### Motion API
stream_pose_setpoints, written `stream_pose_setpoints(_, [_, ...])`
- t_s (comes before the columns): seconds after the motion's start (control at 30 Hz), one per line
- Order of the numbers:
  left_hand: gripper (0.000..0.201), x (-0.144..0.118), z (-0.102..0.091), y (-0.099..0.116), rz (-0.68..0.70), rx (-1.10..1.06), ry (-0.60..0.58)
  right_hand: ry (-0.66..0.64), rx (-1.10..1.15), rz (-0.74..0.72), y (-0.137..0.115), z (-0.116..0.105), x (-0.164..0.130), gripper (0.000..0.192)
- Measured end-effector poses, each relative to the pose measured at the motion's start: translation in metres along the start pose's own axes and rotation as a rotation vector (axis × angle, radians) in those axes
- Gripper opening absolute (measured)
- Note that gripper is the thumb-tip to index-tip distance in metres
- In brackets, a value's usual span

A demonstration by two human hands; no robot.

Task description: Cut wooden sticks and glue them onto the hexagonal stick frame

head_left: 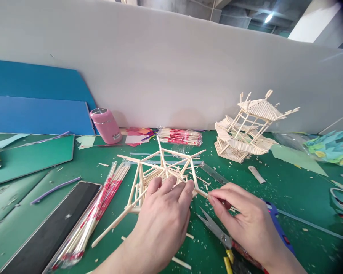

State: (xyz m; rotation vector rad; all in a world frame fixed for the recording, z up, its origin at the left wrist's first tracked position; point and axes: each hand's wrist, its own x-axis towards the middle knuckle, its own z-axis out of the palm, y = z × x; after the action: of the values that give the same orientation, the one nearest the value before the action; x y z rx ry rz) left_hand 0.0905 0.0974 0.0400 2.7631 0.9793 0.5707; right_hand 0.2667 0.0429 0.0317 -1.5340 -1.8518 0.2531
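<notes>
A half-open frame of thin wooden sticks point(162, 157) stands at the middle of the green table, with long sticks jutting out at its corners. My left hand point(165, 217) lies over its near side, fingers bent down onto the sticks; the fingertips are hidden behind the knuckles. At the frame's right corner my right hand point(242, 217) pinches the end of a projecting stick point(201, 192) between thumb and forefinger. Scissors point(217, 228) lie half spread just left of my right hand. A blue glue gun point(280, 228) is partly covered by that hand.
A finished-looking stick pavilion point(246, 129) stands back right. Packs of wooden sticks point(103, 205) lie left, beside a dark flat panel point(54, 224); another stick pack point(180, 136) is behind. A pink cylinder point(106, 125) stands by the white partition point(160, 68). Stick scraps and glue sticks are scattered around.
</notes>
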Motion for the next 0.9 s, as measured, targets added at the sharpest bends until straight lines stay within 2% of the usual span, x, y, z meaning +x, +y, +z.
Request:
stream_pose_setpoints(0.5, [0.034,-0.0008,0.0003,0.0008,-0.028,0.007,-0.010,-0.046,-0.026,0.046,-0.0018,0.0016,-0.0001,0.013])
stream_pose_setpoints(0.9, [0.033,-0.0032,0.0072,-0.0022,-0.001,0.016,0.065,-0.079,-0.022,0.036,0.0002,-0.0004,0.0013,0.015])
